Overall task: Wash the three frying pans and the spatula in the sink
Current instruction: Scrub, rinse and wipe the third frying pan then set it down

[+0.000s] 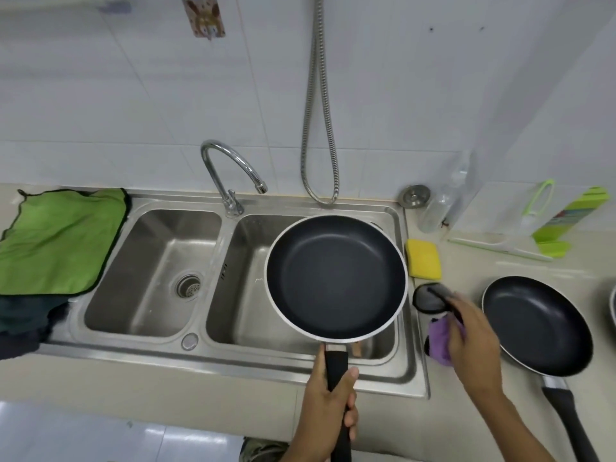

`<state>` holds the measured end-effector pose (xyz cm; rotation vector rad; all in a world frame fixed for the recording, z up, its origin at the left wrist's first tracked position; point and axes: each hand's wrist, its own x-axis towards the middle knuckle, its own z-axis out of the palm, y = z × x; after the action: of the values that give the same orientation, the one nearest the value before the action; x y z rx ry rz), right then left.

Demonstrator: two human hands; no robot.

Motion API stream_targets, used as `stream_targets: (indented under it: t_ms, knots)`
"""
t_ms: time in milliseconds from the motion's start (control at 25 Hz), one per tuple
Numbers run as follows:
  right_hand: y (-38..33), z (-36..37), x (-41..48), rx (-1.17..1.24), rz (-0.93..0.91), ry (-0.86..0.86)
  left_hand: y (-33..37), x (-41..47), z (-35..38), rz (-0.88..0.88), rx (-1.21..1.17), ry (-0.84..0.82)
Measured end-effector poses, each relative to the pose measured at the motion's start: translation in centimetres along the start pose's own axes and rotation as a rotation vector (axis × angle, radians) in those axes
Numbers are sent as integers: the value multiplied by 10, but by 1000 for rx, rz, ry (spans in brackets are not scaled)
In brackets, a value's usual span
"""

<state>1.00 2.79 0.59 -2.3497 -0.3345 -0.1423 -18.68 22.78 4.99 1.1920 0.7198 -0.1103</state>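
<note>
head view. a green cloth (60, 241) is spread on the worktop (200, 391) at far left, overlapping the rim of the double sink (413, 361). the left basin (146, 261) is seen bare, with a round drain (189, 286). a curved tap (230, 175) is mounted behind the divider, and a metal hose (316, 105) is hung down the tiled wall. a black frying pan (336, 278) is held level over the right basin, its handle wrapped by the left hand (328, 415), fingers closed round it. a yellow sponge (423, 259) is laid just right of the sink. the right hand (473, 338) is blurred, closed on a purple cloth (441, 341) beside a dark round scrubber (430, 296). a second frying pan (536, 325) is set on the worktop at right, handle toward the viewer.
</note>
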Motion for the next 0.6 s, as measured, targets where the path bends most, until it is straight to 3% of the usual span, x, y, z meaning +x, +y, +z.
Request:
stream_targets:
  t_ms: [80, 160, 240, 400, 520, 600]
  knots:
    - [-38, -12, 18, 62, 1, 182, 9, 3, 2, 19, -10, -5]
    - [-80, -14, 42, 128, -82, 214, 17, 3, 5, 19, -25, -17]
    - [-108, 7, 71, 123, -235, 12, 21, 3, 7, 5, -48, -29]
    - [-115, 51, 82, -209, -472, -735, 40, 13, 9, 63, 2, -48]
    - [-131, 80, 67, -274, -658, -860, 52, 24, -1, 120, 93, -103]
    - [-153, 108, 87, -338, -795, -658, 52, 25, -2, 87, 145, -120]
